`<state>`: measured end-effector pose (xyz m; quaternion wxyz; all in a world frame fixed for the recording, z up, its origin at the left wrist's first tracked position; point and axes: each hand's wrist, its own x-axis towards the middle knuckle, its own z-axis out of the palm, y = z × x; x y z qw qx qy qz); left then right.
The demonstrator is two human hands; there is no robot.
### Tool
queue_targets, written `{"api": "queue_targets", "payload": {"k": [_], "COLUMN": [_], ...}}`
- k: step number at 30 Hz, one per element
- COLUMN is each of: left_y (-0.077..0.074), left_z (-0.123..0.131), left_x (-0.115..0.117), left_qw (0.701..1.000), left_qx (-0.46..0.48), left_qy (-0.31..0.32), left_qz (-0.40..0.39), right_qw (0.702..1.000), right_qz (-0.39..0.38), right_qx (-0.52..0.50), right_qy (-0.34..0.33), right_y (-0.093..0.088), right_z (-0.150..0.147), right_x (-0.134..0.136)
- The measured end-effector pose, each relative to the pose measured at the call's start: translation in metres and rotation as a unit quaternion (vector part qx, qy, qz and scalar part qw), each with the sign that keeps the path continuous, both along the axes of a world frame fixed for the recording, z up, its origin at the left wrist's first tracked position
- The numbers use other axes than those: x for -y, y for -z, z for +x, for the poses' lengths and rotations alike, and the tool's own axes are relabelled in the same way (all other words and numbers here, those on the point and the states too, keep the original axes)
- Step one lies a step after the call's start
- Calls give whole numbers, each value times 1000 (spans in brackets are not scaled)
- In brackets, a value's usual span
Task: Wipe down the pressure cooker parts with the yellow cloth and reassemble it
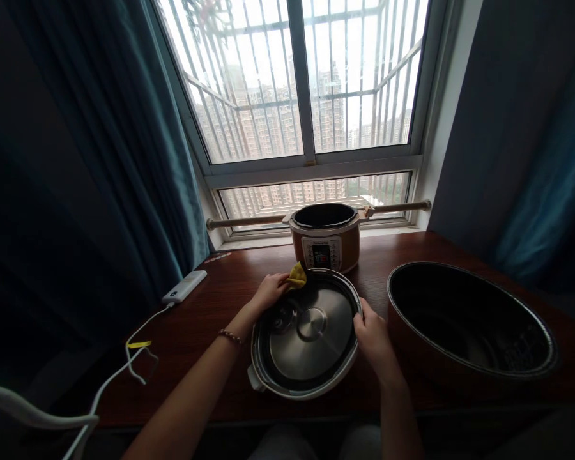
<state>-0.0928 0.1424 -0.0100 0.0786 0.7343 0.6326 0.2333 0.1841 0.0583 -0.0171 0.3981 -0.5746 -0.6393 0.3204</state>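
Note:
A round cooker lid (306, 335) lies upside down on the dark wooden table (211, 319), its shiny metal inner plate facing up. My left hand (269, 291) is closed on a small yellow cloth (297, 275) pressed at the lid's far left rim. My right hand (371, 332) grips the lid's right rim, fingers curled over the edge. A beaded bracelet (230, 336) is on my left wrist.
A brown electric cooker body (324, 235) stands open behind the lid, by the window. A large dark inner pot (469, 319) sits at the right. A white power bank (184, 285) with a white cable (124, 364) lies at the left. Teal curtains hang on both sides.

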Motion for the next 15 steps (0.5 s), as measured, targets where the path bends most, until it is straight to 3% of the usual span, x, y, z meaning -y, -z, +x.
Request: {"api": "queue_targets", "payload": {"k": [9,15], "left_y": [-11,-3], "left_z": [45,42], "left_x": [-28,-25], "left_qw": [989,989], "left_qx": [-79,-109], "left_qy": [117,101], "left_qz": [37,17], "right_qw": [1000,1000], "right_qz": [8,-13], "right_qx": [-7,8], "right_qy": [-8,17], "right_y": [2,4], "right_z": [1,0], "right_x": [-3,-8]}}
